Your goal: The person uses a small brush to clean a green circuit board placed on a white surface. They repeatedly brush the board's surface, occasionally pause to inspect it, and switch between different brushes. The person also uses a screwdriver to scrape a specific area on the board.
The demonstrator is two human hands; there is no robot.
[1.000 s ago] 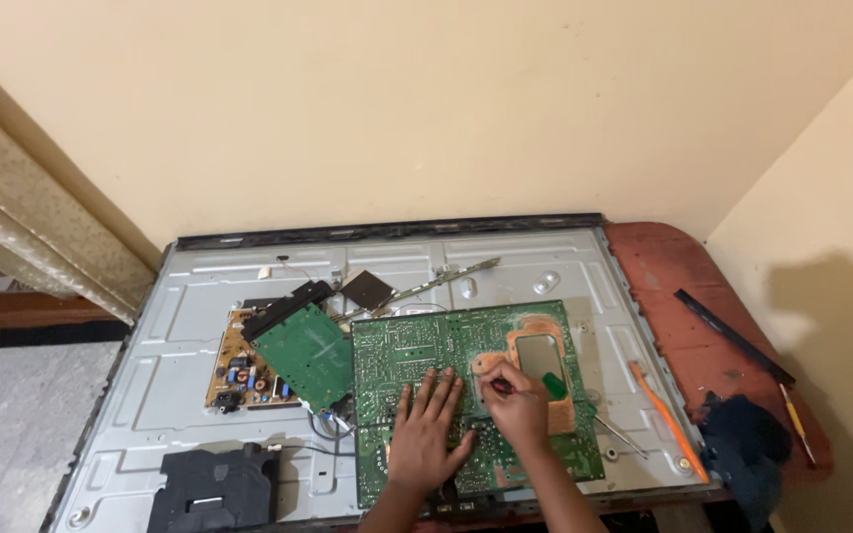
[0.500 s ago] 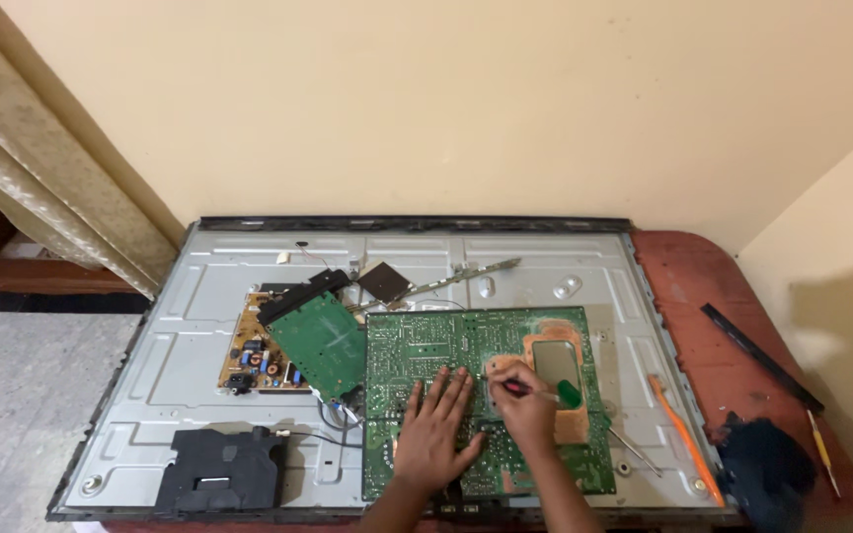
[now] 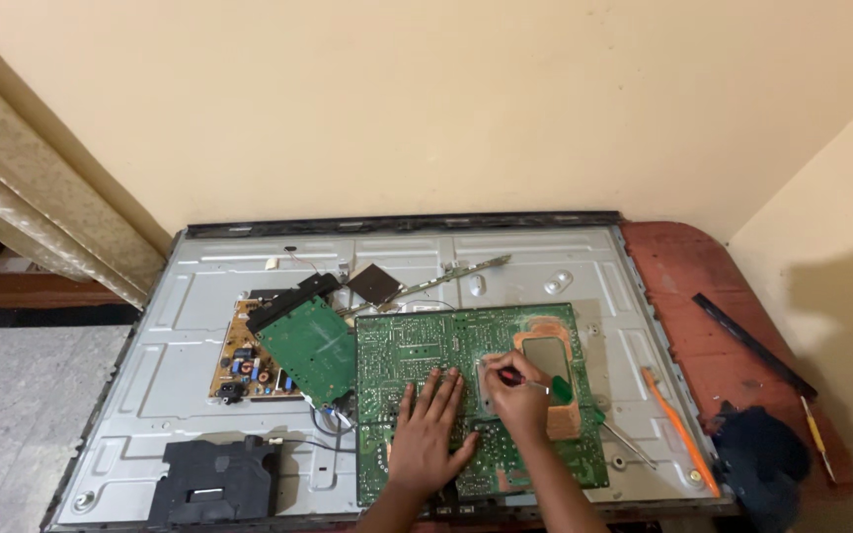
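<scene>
Head view, looking down. Large green rectangular printed circuit board (image 3: pixel 466 395): lying solder side up on grey sheet-metal back panel of a flat screen (image 3: pixel 180 336), right of centre. Left hand (image 3: pixel 428 434): flat on board, fingers spread, gripping nothing. Right hand (image 3: pixel 517 390): fingers closed round thin red-handled tool (image 3: pixel 520 379), tip at board beside copper-bordered rectangular cut-out (image 3: pixel 547 357). Hands just beside each other, not touching. Smaller green board (image 3: pixel 313 345): tilted, overlapping tan component board (image 3: pixel 244 360), left of large board. Black plastic cover (image 3: pixel 214 481): near left corner of panel. Orange plastic pry tool (image 3: pixel 678 429): at right panel edge. Dark blue cloth (image 3: pixel 762 459): on red-brown table (image 3: pixel 703 286), right.
</scene>
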